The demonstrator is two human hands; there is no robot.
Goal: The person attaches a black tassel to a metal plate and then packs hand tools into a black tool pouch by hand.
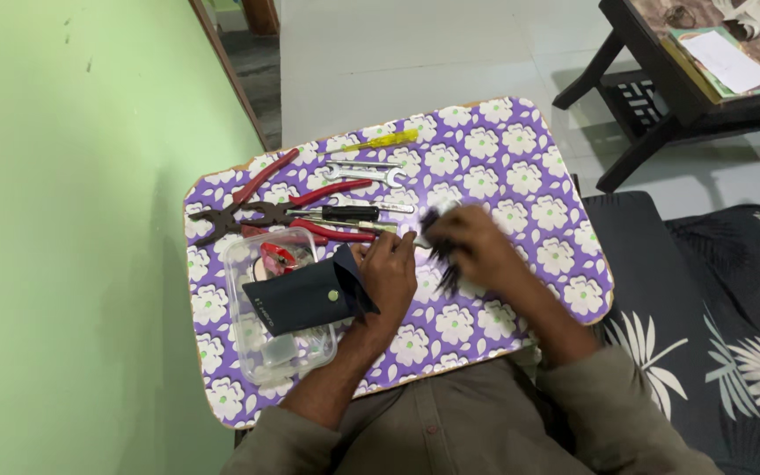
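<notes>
Small table with purple white-flowered cover (pixel 503 158) serves as a lap-height bench, tools laid within reach at the far left. Clear plastic box (pixel 252 352) sits front left, dark navy snap-flap pouch (pixel 305 299) lying across its rim. Red-handled pliers (pixel 261 198) and a black-handled screwdriver (pixel 349 213) lie roughly left-right. Left hand (pixel 389 273) rests at the pouch edge, fingers curled; can't tell if it grips anything. Right hand (pixel 477 246), motion-blurred, is closed on a bundle of thin black pieces (pixel 442 264) at table centre, long axis roughly toward/away from the person.

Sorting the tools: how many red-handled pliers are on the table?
2: one pair of pliers at the table's far left corner, another pair just right of it; others may be hidden.
</notes>
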